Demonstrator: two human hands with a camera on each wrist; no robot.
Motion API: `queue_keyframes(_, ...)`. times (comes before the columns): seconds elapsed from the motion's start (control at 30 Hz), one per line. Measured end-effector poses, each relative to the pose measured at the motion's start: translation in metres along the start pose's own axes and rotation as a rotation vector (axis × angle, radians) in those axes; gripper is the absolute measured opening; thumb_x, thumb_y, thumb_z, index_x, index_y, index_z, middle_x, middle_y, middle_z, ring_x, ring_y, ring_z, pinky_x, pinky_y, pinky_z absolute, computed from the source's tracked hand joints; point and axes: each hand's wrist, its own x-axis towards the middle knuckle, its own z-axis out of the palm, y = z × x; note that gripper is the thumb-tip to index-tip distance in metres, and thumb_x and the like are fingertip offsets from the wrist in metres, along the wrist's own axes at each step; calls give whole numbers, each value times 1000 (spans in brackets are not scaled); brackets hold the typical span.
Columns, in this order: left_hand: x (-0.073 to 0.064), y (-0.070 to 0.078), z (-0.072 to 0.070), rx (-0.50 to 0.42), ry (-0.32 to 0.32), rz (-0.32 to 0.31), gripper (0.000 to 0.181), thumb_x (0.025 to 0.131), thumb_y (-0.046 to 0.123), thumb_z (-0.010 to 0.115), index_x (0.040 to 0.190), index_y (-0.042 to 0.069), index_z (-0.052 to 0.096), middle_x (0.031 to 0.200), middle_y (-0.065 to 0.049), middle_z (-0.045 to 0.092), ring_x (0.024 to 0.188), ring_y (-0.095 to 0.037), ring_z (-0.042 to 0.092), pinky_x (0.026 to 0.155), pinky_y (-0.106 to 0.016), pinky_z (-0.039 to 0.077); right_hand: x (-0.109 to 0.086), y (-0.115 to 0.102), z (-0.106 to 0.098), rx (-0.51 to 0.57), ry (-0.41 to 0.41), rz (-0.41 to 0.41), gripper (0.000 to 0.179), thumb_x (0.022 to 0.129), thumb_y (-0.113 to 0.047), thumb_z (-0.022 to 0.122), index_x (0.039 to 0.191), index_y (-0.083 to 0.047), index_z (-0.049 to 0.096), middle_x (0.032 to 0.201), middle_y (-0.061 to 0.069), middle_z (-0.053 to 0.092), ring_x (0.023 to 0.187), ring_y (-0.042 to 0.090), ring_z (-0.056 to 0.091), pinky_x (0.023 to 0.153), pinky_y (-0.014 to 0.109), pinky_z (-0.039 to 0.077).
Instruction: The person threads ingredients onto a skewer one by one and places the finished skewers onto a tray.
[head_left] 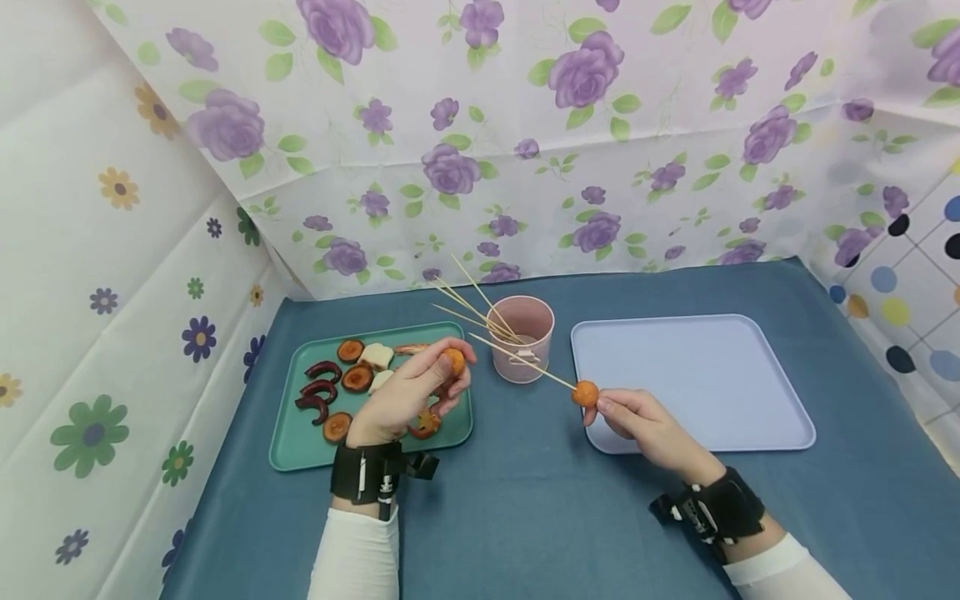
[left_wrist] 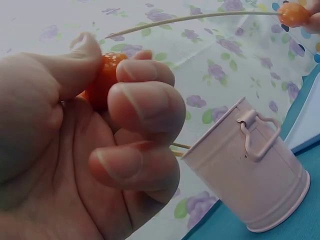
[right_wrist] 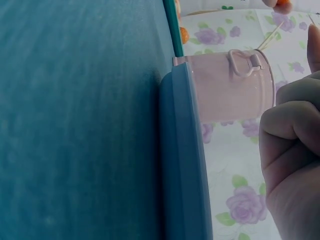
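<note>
- A thin skewer [head_left: 555, 377] slants up and leftward in front of a pink cup, with an orange ball [head_left: 585, 393] on its lower end.
- The right hand [head_left: 652, 427] has thumb and fingers closed together at that end; I can't tell whether they pinch the ball itself or the stick just behind it.
- A second ball [head_left: 453, 360], also orange, sits in the left hand [head_left: 405, 393], nipped between thumb and curled fingers above the right part of a green tray.
- The skewer's free tip is near this second ball, not through it.
- On the green tray [head_left: 296, 443] lie three curved dark-red sausages [head_left: 318, 387], round brown slices [head_left: 357, 378], pale pieces [head_left: 377, 357] and an orange flower-like piece [head_left: 425, 423], partly hidden by the hand.
- The pink cup [head_left: 510, 371] stands upright between the two trays, several bare sticks [head_left: 465, 301] leaning out over its rim to the left.
- To its right lies a pale lavender tray [head_left: 690, 367], the right hand over its near left corner.
- Everything rests on a blue cloth [head_left: 510, 500]; behind it hangs a white sheet [head_left: 285, 200] with purple roses.
- Both wrists wear black bands [head_left: 367, 473].
</note>
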Motion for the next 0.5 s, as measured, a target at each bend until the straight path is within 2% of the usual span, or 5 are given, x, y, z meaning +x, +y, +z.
queue_keyframes(0.2,-1,1,-1,-42,9,-1,42,117,46,25,125,9,45,84,-14,45,58,-40,35,49,-36,33,-1,0,-1,-15,-27,6,36,113,3,40,108,-4,75,65,8,39,50,20,34,47,31,29)
queue_keyframes(0.4,0,0,-2,-54,19,-7,37,117,45,24,129,11,34,84,-15,47,58,-27,44,50,-32,36,0,0,-1,-47,-46,30,35,114,0,41,106,-2,75,64,8,38,49,20,33,47,29,29)
queue_keyframes(0.5,1,0,-3,-53,19,-5,39,118,44,23,128,7,32,83,-16,48,57,-26,44,50,-32,36,0,0,0,-60,-55,49,35,115,-2,41,105,0,75,62,7,38,49,18,33,47,27,29)
